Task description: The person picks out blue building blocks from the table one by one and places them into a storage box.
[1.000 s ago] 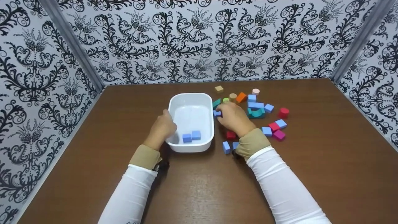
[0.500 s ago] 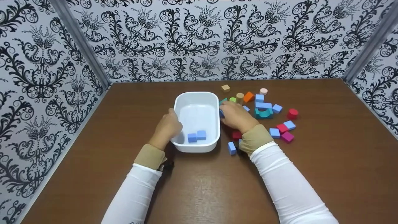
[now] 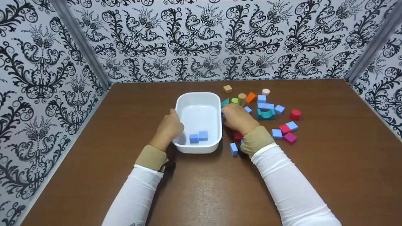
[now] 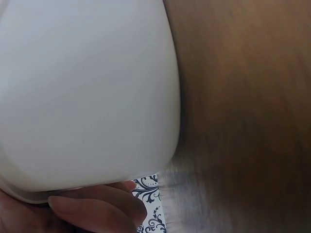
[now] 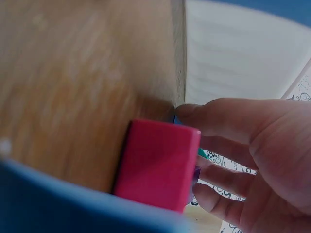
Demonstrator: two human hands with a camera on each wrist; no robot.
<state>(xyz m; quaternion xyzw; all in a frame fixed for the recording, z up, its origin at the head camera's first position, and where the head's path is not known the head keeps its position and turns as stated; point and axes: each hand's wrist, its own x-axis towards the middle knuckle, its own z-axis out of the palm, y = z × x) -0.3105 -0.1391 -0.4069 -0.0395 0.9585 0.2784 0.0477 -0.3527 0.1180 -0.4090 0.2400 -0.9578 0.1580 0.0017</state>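
In the head view a white plastic tub (image 3: 198, 150) stands on the brown table, with two blue blocks (image 3: 203, 135) lying inside near its front end. My left hand (image 3: 169, 126) grips the tub's left wall; the left wrist view shows curled fingers (image 4: 97, 211) against it. Just outside the tub's right wall, my right hand (image 3: 239, 117) reaches down and pinches a small blue block (image 5: 177, 119), mostly hidden by the thumb and fingers. A red block (image 5: 158, 165) sits close to that hand in the right wrist view.
Right of the tub lie scattered blocks, among them a teal arch (image 3: 266, 115), a red cylinder (image 3: 295, 115), an orange block (image 3: 251, 97), a magenta block (image 3: 289, 137) and a blue block (image 3: 233, 149). A patterned wall (image 3: 201, 40) closes off the back.
The head view has swung slightly, shifting everything a little rightward in it. The right hand stays by the tub's right wall, its fingers now covering more of the blue block. The left hand keeps its grip.
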